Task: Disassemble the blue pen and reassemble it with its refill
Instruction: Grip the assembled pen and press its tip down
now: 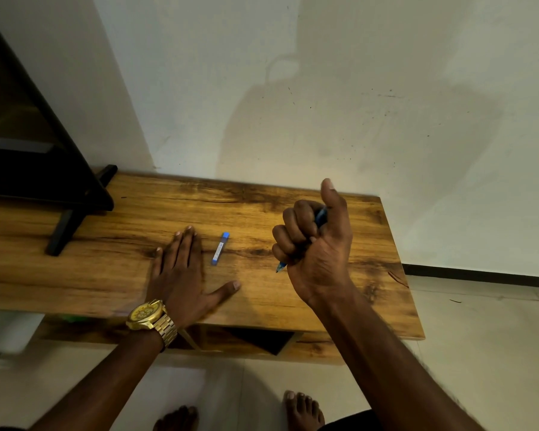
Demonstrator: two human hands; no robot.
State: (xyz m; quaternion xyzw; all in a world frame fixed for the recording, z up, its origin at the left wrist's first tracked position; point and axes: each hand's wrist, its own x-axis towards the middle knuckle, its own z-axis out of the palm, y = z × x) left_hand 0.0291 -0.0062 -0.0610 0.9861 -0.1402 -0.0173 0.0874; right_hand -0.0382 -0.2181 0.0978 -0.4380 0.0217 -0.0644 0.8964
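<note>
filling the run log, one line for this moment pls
right hand: fist on pen | left hand: flat on table | cap: on table between hands

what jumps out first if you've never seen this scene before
The right hand is raised in a fist over the table's right half, shut on a blue pen. The left hand, with a gold watch, lies flat beside a small blue-capped tube.

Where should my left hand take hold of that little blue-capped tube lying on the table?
Pinch the blue-capped tube across its clear middle, coming down from above. It lies flat on the wooden table with both long sides free, just right of the flat left hand. The right hand is fisted around the blue pen, so a thumb-and-forefinger grip suits.
</note>
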